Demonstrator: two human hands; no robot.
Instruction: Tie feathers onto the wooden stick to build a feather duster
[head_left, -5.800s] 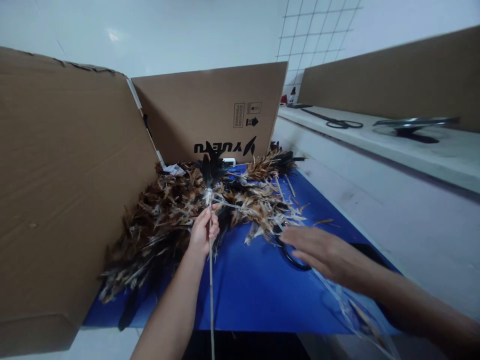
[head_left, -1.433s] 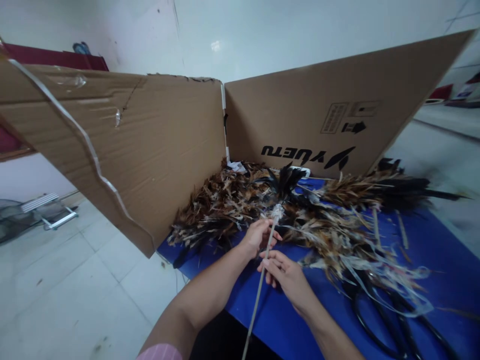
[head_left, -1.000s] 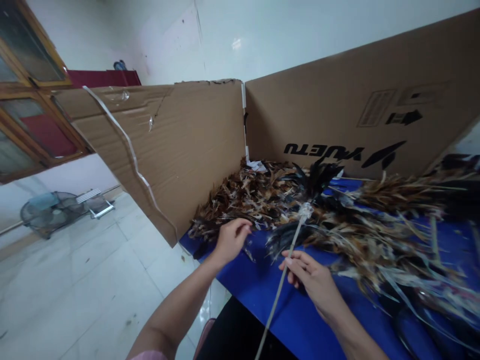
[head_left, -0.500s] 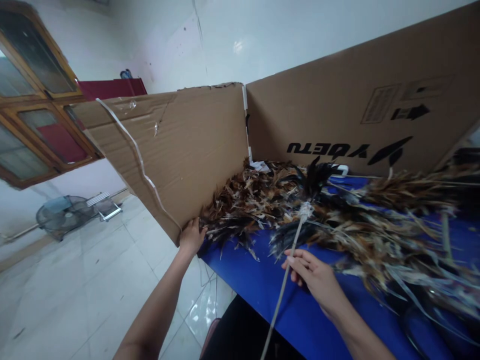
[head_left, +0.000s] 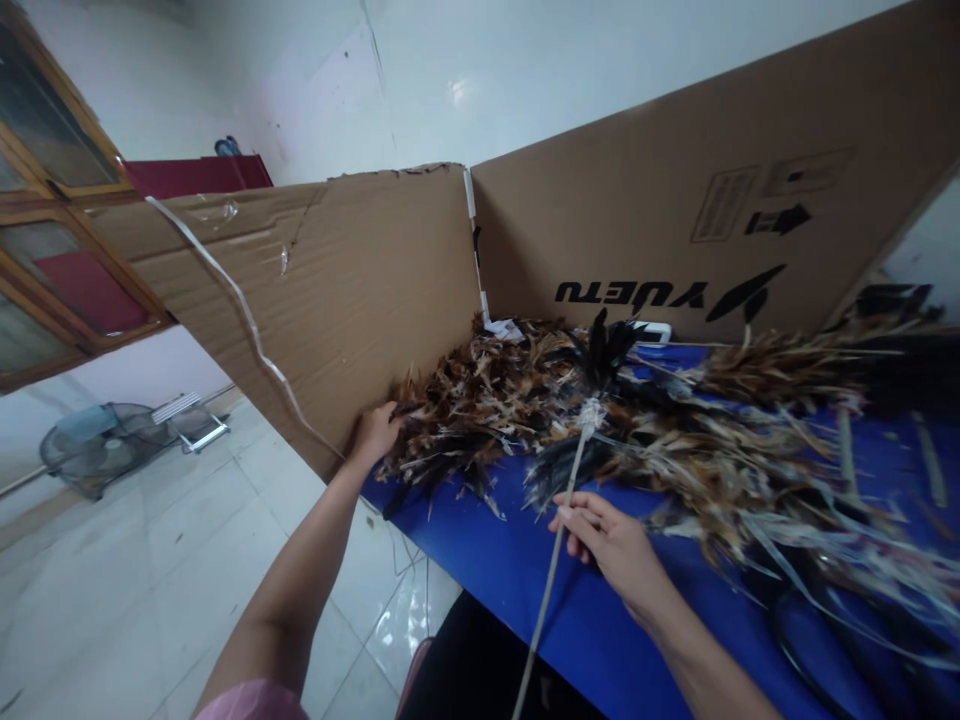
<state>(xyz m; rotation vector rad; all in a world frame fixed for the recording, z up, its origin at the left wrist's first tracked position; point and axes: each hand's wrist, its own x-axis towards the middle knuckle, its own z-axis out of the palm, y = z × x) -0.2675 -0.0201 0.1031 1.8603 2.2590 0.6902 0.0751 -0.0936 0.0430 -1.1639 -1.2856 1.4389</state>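
Stick (head_left: pixel 548 600) with a black feather tuft (head_left: pixel 602 357) at its upper end, white binding (head_left: pixel 591 414) at the joint; it slants up and away from the person over the blue tabletop (head_left: pixel 487 560), lower end running out of view. Right hand (head_left: pixel 611 548) pinches the stick between thumb and fingertips, below the binding, so tuft and binding sit beyond the fingers, toward the cardboard. Change: left hand (head_left: pixel 375 434) has left the stick and gone out to the left edge of the brown feather pile (head_left: pixel 480 395); the right hand now has the stick alone, apparently just steadying it while the other is at the feathers. Left fingers are bent, touching the pile's edge right by the left cardboard panel (head_left: pixel 345 290); can't tell if they pinch a feather. Stick and left hand are well apart, with part of the pile between them. Right of the binding: paler loose feathers (head_left: pixel 697 465), then clear strips (head_left: pixel 799 580) lying over a black looped handle (head_left: pixel 780 635), partly hidden. Behind the tuft, a white-edged object (head_left: pixel 654 334) by the back cardboard panel (head_left: pixel 600 220).
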